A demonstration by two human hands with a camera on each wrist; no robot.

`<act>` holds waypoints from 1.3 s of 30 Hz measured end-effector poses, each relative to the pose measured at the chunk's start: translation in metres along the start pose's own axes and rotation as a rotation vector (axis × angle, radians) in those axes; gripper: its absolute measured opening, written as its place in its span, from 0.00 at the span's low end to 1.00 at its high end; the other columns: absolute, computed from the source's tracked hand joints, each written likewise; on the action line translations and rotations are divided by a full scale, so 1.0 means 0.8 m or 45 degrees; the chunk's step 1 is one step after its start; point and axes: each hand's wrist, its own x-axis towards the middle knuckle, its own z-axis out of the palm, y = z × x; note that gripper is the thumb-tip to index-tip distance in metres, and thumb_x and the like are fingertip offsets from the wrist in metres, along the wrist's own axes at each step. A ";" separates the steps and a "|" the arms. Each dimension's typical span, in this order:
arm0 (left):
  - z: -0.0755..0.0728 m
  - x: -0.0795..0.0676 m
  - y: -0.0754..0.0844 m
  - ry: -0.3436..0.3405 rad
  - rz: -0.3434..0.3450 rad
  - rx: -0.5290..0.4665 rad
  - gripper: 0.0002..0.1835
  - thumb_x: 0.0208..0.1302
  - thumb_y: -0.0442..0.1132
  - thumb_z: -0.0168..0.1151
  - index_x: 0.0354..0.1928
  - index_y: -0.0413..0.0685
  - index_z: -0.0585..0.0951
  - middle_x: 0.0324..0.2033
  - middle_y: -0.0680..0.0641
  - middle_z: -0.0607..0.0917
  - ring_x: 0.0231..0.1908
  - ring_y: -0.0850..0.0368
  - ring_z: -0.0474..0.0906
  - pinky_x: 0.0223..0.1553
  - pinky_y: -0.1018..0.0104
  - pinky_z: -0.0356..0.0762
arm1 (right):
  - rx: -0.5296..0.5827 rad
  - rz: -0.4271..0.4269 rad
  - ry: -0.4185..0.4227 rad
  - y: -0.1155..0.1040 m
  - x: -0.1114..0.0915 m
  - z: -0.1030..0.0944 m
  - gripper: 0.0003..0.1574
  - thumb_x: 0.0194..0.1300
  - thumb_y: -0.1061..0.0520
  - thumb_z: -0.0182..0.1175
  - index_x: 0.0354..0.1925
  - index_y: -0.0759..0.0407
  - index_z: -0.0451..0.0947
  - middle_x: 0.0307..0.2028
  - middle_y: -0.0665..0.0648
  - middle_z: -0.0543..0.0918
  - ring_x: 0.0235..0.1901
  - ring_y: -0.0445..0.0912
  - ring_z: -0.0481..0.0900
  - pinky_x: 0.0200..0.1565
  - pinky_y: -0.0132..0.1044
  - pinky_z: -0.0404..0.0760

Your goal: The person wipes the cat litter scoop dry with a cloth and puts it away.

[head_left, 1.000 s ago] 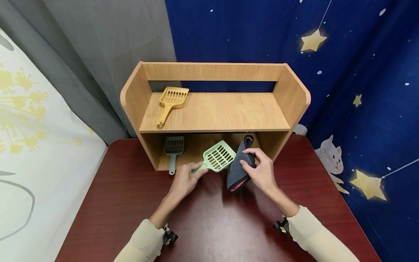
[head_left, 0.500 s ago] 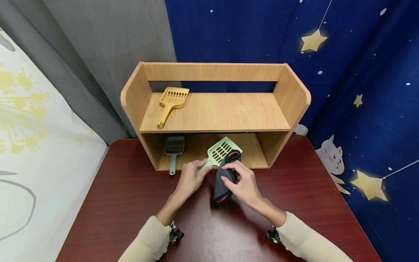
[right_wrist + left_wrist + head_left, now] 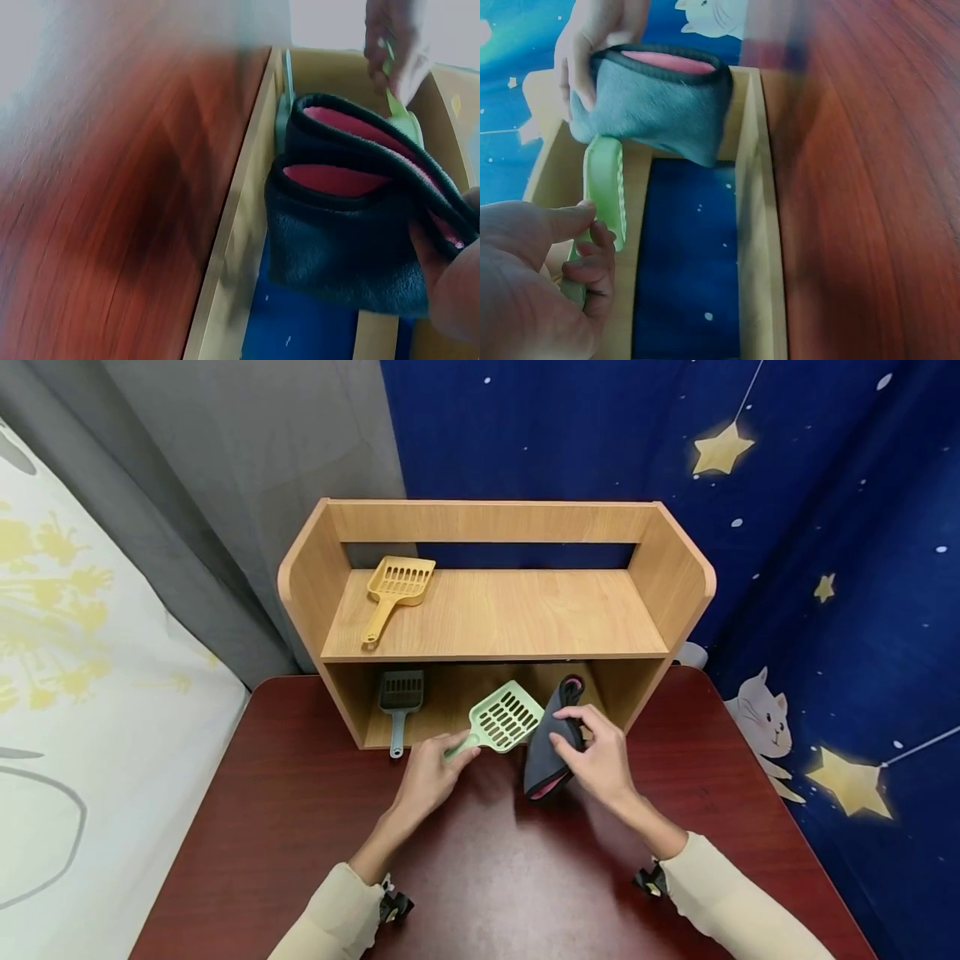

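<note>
In the head view my left hand [image 3: 429, 781] grips the handle of a light green slotted litter scoop [image 3: 487, 727], held in front of the lower shelf with its blade pointing right. My right hand [image 3: 602, 758] pinches a folded dark grey cloth [image 3: 550, 743] with black edging and pink inside. The cloth is right beside the scoop's right rim; whether they touch is unclear. From the left wrist, the green scoop [image 3: 606, 180] is seen edge-on, its far end meeting the cloth [image 3: 660, 105]. The right wrist view shows the cloth's folds [image 3: 337, 240] covering part of the scoop.
A wooden two-tier shelf [image 3: 495, 614] stands on the dark red table [image 3: 495, 877]. On its upper tier, at left, lies a yellow litter scoop [image 3: 381, 617]. A grey-blue litter scoop [image 3: 398, 727] sits in the lower tier, its handle jutting past the front edge. Curtains hang behind.
Half a second ago the cloth lay over the scoop's lower right part, further left and nearer me. Now the right hand has drawn it back right; the scoop has shifted slightly left and down.
</note>
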 end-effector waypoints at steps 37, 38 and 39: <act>0.066 0.047 -0.091 -0.013 -0.297 -0.092 0.18 0.73 0.29 0.63 0.60 0.27 0.81 0.40 0.32 0.87 0.36 0.45 0.80 0.43 0.46 0.80 | -0.339 -0.384 -0.605 0.086 -0.047 -0.087 0.25 0.54 0.69 0.76 0.50 0.55 0.85 0.44 0.49 0.84 0.41 0.41 0.82 0.41 0.38 0.83; 0.068 0.049 -0.092 -0.011 -0.309 -0.102 0.16 0.73 0.29 0.63 0.58 0.27 0.82 0.37 0.34 0.87 0.34 0.46 0.79 0.41 0.48 0.79 | -0.323 -0.377 -0.614 0.086 -0.049 -0.081 0.25 0.54 0.68 0.76 0.50 0.55 0.85 0.45 0.49 0.84 0.41 0.42 0.83 0.41 0.38 0.84; 0.071 0.049 -0.093 -0.012 -0.322 -0.116 0.13 0.73 0.29 0.62 0.55 0.28 0.83 0.34 0.36 0.86 0.32 0.48 0.78 0.38 0.51 0.79 | -0.307 -0.368 -0.623 0.087 -0.051 -0.076 0.25 0.54 0.68 0.77 0.51 0.54 0.85 0.45 0.49 0.84 0.42 0.42 0.83 0.41 0.38 0.84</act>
